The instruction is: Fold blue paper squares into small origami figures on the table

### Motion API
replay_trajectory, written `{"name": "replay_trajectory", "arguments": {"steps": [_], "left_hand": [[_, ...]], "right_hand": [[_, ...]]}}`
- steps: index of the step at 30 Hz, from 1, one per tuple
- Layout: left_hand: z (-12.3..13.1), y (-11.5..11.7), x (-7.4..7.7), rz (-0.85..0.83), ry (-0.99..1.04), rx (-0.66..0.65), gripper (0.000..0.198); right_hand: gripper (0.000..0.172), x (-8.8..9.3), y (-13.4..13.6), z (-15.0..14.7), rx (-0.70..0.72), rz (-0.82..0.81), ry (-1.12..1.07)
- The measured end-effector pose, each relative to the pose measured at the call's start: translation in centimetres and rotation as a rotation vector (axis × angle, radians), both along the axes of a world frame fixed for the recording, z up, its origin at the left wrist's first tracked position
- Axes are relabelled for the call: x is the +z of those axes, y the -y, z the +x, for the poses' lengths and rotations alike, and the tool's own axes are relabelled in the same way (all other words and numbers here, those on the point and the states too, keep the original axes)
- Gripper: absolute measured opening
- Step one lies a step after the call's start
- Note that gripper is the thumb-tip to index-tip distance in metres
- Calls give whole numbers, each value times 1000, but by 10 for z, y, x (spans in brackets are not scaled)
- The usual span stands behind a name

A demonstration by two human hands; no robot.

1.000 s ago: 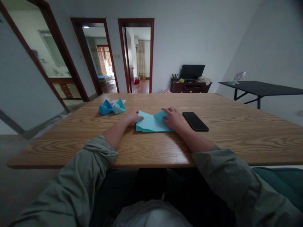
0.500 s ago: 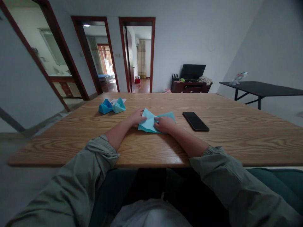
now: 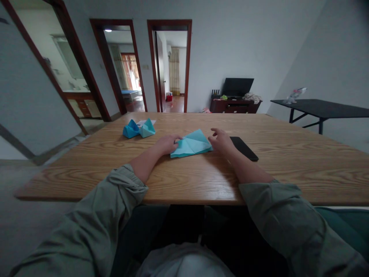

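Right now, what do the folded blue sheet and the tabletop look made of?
The light blue sheet looks like thin matte paper: sharp creases, no shine. The table looks like wood or wood-grain laminate with a satin finish: visible grain, soft sheen; can't tell which.

- Route forward past the folded blue paper [image 3: 190,145]: open wood of the desk [image 3: 184,184] beyond it, up to the far edge
- Near strip of desk, in front of the paper: free passage
- Right hand [image 3: 221,141]: just beside the paper; black phone [image 3: 245,148] blocks its right side, partly behind the fingers
- Left hand [image 3: 168,144]: on the paper's left edge; blue paper models [image 3: 138,129] stand up and left, near but apart
- Right of phone: open desk
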State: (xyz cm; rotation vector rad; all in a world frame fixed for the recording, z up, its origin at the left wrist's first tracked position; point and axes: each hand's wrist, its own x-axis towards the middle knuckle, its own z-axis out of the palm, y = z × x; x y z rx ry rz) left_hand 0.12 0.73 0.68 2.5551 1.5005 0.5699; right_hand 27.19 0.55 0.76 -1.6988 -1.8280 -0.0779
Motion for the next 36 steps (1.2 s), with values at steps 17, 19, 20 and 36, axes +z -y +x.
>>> {"name": "replay_trajectory", "arguments": {"steps": [17,19,20,36], "left_hand": [[7,8,0,-226,-53,-233,48],[7,8,-1,-208,-72,-226,50],[8,7,-2,-202,-75,-225,50],[8,8,1,-233,-66,-253,49]], "right_hand": [[44,-12,-7,-4,155,-214,-142],[40,-6,1,-9,211,-179,-96],[38,-3,6,-11,243,-173,-58],[37,5,23,-23,641,-312,210]]}}
